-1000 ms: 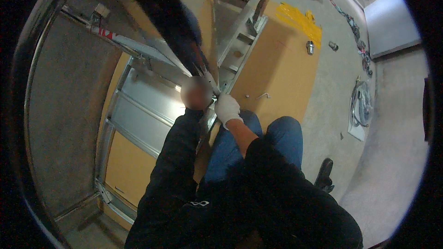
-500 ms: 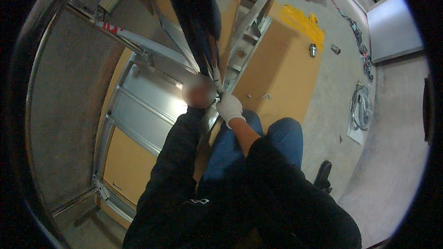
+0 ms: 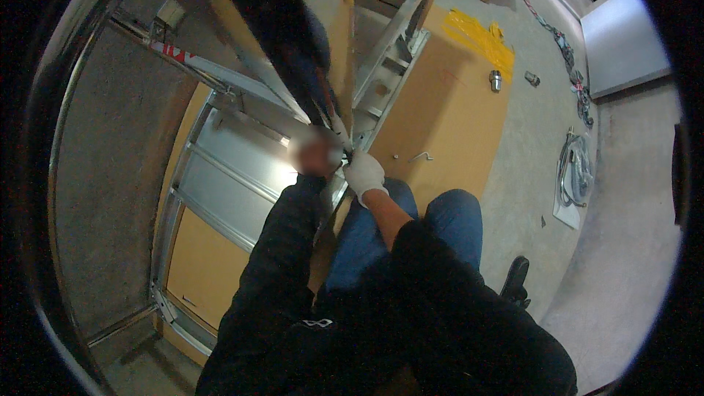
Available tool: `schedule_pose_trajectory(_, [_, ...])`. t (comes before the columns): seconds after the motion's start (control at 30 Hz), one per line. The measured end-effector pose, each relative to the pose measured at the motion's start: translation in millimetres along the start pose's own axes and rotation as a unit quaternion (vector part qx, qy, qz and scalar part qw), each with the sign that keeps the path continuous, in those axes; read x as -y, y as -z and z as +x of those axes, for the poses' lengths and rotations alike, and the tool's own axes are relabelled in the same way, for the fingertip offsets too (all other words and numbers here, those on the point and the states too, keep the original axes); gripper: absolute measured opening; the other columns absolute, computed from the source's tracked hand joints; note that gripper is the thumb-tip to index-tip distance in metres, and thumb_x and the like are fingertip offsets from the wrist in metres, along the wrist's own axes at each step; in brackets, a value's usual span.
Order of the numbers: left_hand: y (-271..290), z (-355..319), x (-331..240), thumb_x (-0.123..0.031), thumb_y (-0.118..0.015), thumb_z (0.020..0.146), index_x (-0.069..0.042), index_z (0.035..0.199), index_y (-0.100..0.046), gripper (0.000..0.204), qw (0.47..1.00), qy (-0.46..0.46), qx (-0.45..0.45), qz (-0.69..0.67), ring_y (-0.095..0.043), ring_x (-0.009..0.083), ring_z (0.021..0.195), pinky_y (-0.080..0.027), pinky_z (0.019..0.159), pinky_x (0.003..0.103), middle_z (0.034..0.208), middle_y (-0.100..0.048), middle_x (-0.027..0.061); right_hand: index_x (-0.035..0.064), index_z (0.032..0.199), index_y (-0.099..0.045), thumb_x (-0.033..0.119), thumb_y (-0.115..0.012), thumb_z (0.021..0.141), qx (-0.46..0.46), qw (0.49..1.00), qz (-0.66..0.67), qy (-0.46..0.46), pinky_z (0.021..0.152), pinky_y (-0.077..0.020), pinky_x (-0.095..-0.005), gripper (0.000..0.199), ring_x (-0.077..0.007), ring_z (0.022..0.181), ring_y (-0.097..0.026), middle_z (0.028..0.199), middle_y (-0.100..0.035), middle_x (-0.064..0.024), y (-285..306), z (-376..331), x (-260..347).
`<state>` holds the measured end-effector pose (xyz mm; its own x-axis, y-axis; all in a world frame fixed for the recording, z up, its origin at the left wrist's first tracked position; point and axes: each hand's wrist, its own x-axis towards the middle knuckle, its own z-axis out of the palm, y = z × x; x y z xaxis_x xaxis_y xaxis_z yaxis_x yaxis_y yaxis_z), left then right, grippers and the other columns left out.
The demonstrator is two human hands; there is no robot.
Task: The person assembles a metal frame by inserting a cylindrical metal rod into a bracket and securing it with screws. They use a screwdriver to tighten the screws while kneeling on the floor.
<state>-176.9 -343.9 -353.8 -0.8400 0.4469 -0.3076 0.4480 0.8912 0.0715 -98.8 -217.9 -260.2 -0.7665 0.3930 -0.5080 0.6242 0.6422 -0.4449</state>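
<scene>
My right hand (image 3: 364,176), in a white glove, is closed at the near end of an upright mirror-like panel (image 3: 339,44). A small dark piece shows at its fingertips, too small to name. Beside it on the left is my left hand (image 3: 315,154), smeared in the picture, so its fingers cannot be read. The panel reflects a dark sleeve and the white glove. Just beyond my hands, a metal frame (image 3: 372,123) with slots runs away to the far right.
A metal-framed panel (image 3: 235,158) lies at left over brown board. On the right board (image 3: 451,128) are a bent hex key (image 3: 423,155), a metal cylinder (image 3: 496,82) and yellow plastic (image 3: 477,37). A bagged hose (image 3: 577,169) lies on the floor near a white panel (image 3: 631,44).
The far end of the mirror-like panel has swung left, and its reflections have shifted with it. Both my hands stay in nearly the same place.
</scene>
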Motion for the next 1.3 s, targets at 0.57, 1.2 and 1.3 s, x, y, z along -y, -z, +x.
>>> schedule_pose_trajectory(0.57, [-12.1, 5.3, -0.3, -0.060, -0.060, 0.072, -0.021, 0.126, -0.054, 0.067, 0.999, 0.032, 0.005, -0.003, -0.045, 0.0268, 0.121, -0.035, 0.101, 0.041, 0.132, -0.051, 0.0066, 0.0049, 0.096, -0.062, 0.016, -0.056, 0.080, -0.042, 0.997, -0.014, 0.061, 0.073, -0.0507, -0.0469, 0.020, -0.0344, 0.090, -0.064, 0.094, -0.066, -0.0179, -7.1, 6.3, -11.0])
schedule_pose_trajectory(1.2, [39.5, -18.0, -10.9, -0.044, -0.072, 0.064, -0.017, 0.085, -0.070, 0.034, 0.994, 0.017, -0.029, -0.106, -0.053, 0.0248, 0.109, -0.034, 0.098, 0.049, 0.104, -0.062, 0.0068, 0.0029, 0.095, -0.063, 0.025, -0.057, 0.081, -0.006, 0.998, -0.038, 0.048, 0.076, -0.0497, -0.0465, 0.027, -0.0373, 0.088, -0.063, 0.092, -0.065, -0.0199, -5.5, 2.5, -3.7])
schedule_pose_trajectory(1.3, [37.7, -19.1, -11.1, -0.044, -0.072, 0.064, -0.017, 0.087, -0.071, 0.036, 0.995, 0.020, -0.008, -0.097, -0.053, 0.0248, 0.109, -0.034, 0.098, 0.049, 0.106, -0.062, 0.0071, 0.0037, 0.095, -0.065, 0.028, -0.056, 0.082, -0.063, 0.995, -0.017, 0.072, 0.075, -0.0499, -0.0466, 0.029, -0.0372, 0.087, -0.063, 0.091, -0.065, -0.0196, -7.7, 0.6, -8.4])
